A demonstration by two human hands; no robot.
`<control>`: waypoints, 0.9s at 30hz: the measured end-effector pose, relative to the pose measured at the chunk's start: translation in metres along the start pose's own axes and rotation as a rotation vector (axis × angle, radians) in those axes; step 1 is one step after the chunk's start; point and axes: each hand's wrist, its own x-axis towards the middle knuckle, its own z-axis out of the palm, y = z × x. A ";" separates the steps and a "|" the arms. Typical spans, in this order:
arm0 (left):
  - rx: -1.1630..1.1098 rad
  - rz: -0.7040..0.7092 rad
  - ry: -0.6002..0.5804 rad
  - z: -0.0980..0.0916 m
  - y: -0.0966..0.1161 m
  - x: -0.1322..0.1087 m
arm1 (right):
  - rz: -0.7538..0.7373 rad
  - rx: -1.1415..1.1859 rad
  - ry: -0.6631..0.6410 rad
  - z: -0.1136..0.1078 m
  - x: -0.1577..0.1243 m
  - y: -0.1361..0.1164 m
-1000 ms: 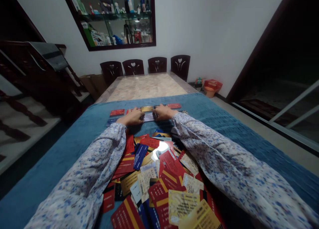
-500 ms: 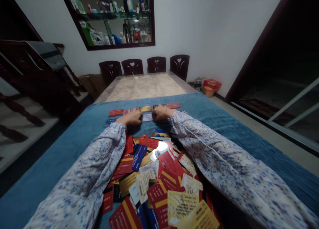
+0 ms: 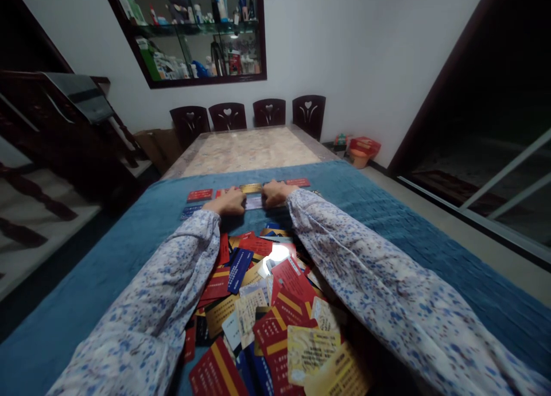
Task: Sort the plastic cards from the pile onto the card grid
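Note:
My left hand [image 3: 231, 202] rests on the blue cloth with its fingers curled against the left end of a pale lilac card [image 3: 253, 203]. At that card's right end is my right hand [image 3: 274, 193], also closed, its fingertips partly hidden. Just beyond lies a gold card [image 3: 251, 188]. A red card [image 3: 200, 195] and a blue card [image 3: 191, 211] lie left of my hands, and another red card [image 3: 298, 182] lies to the right. Cards under my hands are largely covered. Between my forearms spreads a loose, overlapping heap of bank-type cards [image 3: 258, 315], red, gold, blue and pale.
A blue cloth [image 3: 116, 258] covers the near part of the table, with bare stone-patterned tabletop [image 3: 253, 149] beyond. Several dark chairs [image 3: 269, 112] line the far end. A glare spot [image 3: 278, 257] whitens part of the heap. My sleeves hide its sides.
My right hand has shifted slightly left, and its forearm has swung inward over the heap's right edge. The left hand stays nearly still at the pale card. The view has shifted slightly.

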 end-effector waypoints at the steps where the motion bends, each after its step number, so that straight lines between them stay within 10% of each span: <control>1: 0.003 0.000 0.002 0.000 0.000 -0.001 | 0.021 -0.018 0.007 0.000 -0.001 0.000; 27: -0.034 0.269 0.258 -0.022 0.074 -0.030 | -0.024 -0.138 0.198 -0.001 -0.099 0.034</control>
